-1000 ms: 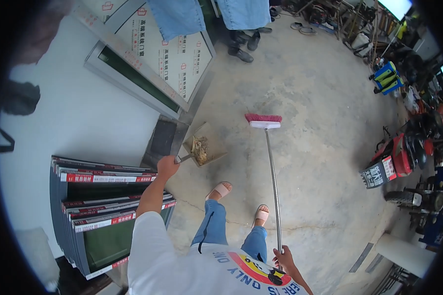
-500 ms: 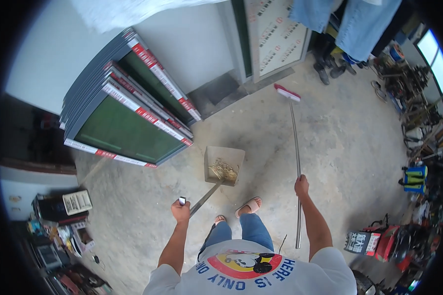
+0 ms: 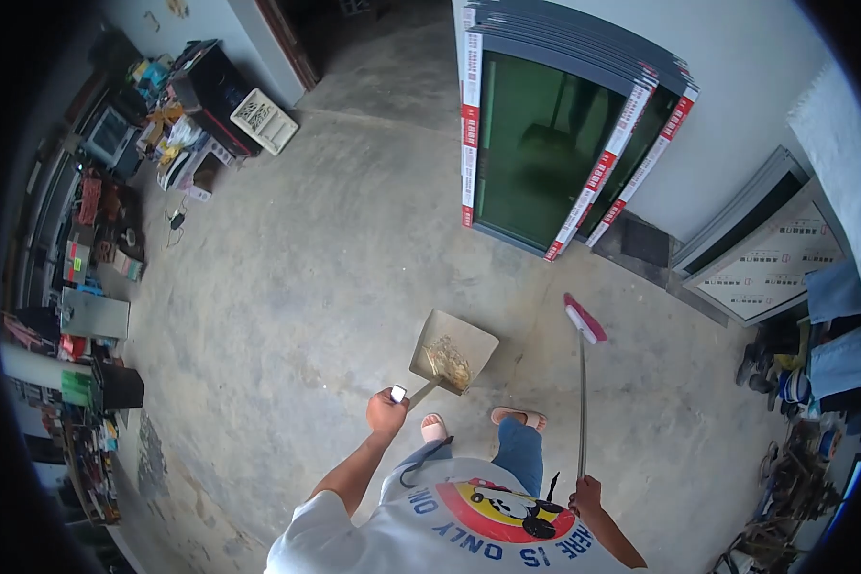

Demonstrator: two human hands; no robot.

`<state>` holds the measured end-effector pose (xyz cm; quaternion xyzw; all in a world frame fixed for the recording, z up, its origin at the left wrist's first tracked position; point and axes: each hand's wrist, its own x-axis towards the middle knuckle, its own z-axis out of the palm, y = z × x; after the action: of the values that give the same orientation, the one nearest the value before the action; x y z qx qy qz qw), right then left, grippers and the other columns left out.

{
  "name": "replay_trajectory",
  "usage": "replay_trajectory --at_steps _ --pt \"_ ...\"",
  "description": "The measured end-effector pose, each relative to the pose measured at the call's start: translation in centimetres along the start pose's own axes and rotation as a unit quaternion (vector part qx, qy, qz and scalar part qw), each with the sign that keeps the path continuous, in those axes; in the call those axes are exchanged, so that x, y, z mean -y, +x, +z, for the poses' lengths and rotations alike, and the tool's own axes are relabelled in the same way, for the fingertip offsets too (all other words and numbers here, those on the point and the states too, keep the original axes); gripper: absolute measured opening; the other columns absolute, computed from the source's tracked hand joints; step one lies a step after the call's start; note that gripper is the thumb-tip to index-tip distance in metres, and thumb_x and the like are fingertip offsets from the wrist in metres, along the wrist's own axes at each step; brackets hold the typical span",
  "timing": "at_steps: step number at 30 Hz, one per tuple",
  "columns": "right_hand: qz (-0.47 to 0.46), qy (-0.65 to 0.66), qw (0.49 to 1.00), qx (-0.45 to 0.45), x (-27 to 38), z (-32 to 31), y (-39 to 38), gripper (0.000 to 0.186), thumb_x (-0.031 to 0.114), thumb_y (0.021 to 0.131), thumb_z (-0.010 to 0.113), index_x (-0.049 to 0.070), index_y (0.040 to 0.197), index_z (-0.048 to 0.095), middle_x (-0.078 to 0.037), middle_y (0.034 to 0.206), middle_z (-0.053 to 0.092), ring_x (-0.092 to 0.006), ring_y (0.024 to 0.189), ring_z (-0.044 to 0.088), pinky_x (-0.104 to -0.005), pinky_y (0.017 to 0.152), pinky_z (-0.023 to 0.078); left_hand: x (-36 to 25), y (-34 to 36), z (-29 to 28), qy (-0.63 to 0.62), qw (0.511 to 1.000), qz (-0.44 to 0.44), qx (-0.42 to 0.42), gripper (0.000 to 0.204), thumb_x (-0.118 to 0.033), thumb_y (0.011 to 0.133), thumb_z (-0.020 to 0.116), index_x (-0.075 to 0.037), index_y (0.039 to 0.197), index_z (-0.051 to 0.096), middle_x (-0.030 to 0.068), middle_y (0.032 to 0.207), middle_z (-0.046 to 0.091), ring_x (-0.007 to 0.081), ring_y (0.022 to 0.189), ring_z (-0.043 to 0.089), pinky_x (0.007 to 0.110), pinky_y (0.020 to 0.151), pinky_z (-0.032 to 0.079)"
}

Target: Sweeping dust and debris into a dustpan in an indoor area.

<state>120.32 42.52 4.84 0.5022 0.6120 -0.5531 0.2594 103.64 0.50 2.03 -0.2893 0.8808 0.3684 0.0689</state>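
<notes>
My left hand (image 3: 386,413) is closed around the handle of a square dustpan (image 3: 478,340), with the handle's pale end showing above my fingers. The pan rests on the floor ahead of my feet and holds some light brown debris. At lower right, my right hand (image 3: 585,496) grips the long metal pole of a broom (image 3: 584,318), whose pink bristles and white head lie on the concrete floor, right of the pan. Both my sandalled feet stand just behind the dustpan.
Stacked green-glass window frames (image 3: 536,143) lean against the white wall beyond me. More panels (image 3: 765,258) stand right, near hanging jeans and shoes (image 3: 758,368). Clutter (image 3: 201,96) lines the left side around a black cabinet. A doorway (image 3: 344,48) opens at the back. Concrete floor (image 3: 258,287) stretches between.
I have turned leftward, so the window frames moved from left to right of the view and the left-side clutter and doorway came in. Dustpan and broom have swung round with me, still held.
</notes>
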Motion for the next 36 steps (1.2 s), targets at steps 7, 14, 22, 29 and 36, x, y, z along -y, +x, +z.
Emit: replay_trajectory --at_steps 7,14,22,29,36 --pt "0.032 -0.045 0.987 0.152 10.3 15.4 -10.2 0.015 0.023 0.093 0.039 0.012 0.084 0.044 -0.002 0.055 0.038 -0.0099 0.039 0.035 -0.0265 0.034 0.032 7.5 3.8 -13.0 -0.02 0.994 -0.089 -0.062 0.016 -0.019 0.065 0.066 -0.006 0.075 0.065 0.0129 0.07 0.065 0.03 0.068 0.063 0.038 0.063 0.049" --pt "0.129 0.092 0.918 0.363 23.7 34.4 -4.9 0.018 0.029 0.096 0.038 0.014 0.103 0.045 0.0 0.057 0.038 -0.007 0.042 0.031 -0.0236 0.038 0.028 12.6 14.7 -19.4 -0.075 0.973 -0.161 -0.147 0.018 -0.017 0.065 0.067 -0.002 0.075 0.064 0.0154 0.07 0.065 0.0304 0.069 0.064 0.039 0.064 0.048" --pt "-0.106 -0.161 0.945 0.263 43.6 47.4 -0.2 0.014 0.026 0.095 0.04 0.013 0.093 0.044 0.0 0.057 0.038 -0.0083 0.042 0.036 -0.026 0.036 0.031 12.5 31.9 -27.8 -0.235 0.903 -0.229 -0.276 0.009 -0.007 0.063 0.062 0.0 0.063 0.056 0.0048 0.054 0.054 0.0135 0.048 0.047 0.033 0.05 0.04" --pt "-0.462 -0.468 0.748 0.092 61.2 65.5 7.2 0.021 0.022 0.09 0.045 0.003 0.097 0.05 -0.023 0.082 0.06 -0.0408 0.079 0.058 -0.0462 0.068 0.047 11.1 44.9 -35.0 -0.284 0.862 -0.246 -0.341 0.013 -0.002 0.063 0.058 -0.004 0.059 0.045 -0.0002 0.053 0.047 0.01 0.046 0.04 0.029 0.044 0.032" --pt "-0.459 -0.54 0.704 0.051 80.6 91.2 13.9 0.029 0.017 0.088 0.044 0.002 0.111 0.052 -0.02 0.099 0.062 -0.0404 0.092 0.06 -0.0464 0.075 0.05 15.5 68.4 -38.9 -0.309 0.873 -0.154 -0.343 0.014 0.001 0.065 0.054 -0.005 0.059 0.042 0.0012 0.047 0.042 0.0101 0.034 0.038 0.028 0.031 0.028"
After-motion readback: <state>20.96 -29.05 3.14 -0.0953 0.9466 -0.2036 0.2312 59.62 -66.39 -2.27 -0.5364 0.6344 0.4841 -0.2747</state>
